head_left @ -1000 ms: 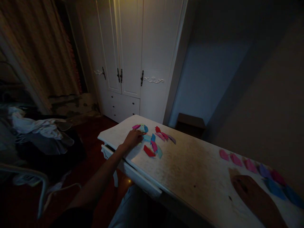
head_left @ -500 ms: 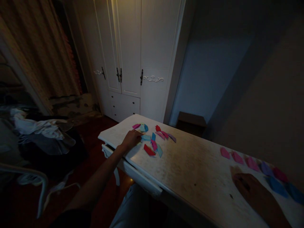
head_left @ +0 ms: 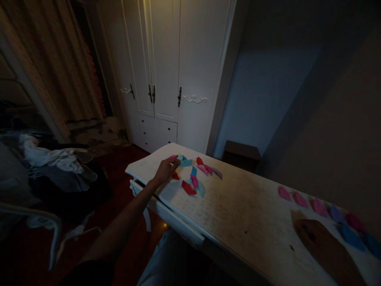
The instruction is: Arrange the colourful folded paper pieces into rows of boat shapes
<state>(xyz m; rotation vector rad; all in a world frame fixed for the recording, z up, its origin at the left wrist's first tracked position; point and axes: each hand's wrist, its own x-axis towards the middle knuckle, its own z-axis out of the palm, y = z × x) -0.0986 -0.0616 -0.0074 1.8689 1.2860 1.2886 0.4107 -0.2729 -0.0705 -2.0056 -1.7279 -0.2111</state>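
Note:
My left hand [head_left: 166, 171] reaches over the far left of the table, thumb and fingers pinched on a light blue folded paper piece [head_left: 186, 163]. Around it lie folded papers: a red piece [head_left: 176, 176] by the wrist side, a larger red piece [head_left: 188, 188], a pink piece [head_left: 194, 181], a blue piece [head_left: 193, 171] and a pale green piece [head_left: 201, 189]. On the right of the table rests my right hand [head_left: 326, 248], its fingers curled; anything inside them is hidden. Close to it lies a blue folded piece [head_left: 351, 237].
Pink folded pieces [head_left: 300, 199], a purple one [head_left: 337, 213] and a dark pink one [head_left: 355, 222] line the table's [head_left: 238, 206] far right edge. A drawer [head_left: 175, 220] sticks out in front. Behind stand a white wardrobe [head_left: 196, 67] and a brown box-like thing [head_left: 241, 154].
My left hand has lifted the light blue paper piece slightly up and away, uncovering a red piece beside it. My right hand stays about where it was. The view has shifted slightly.

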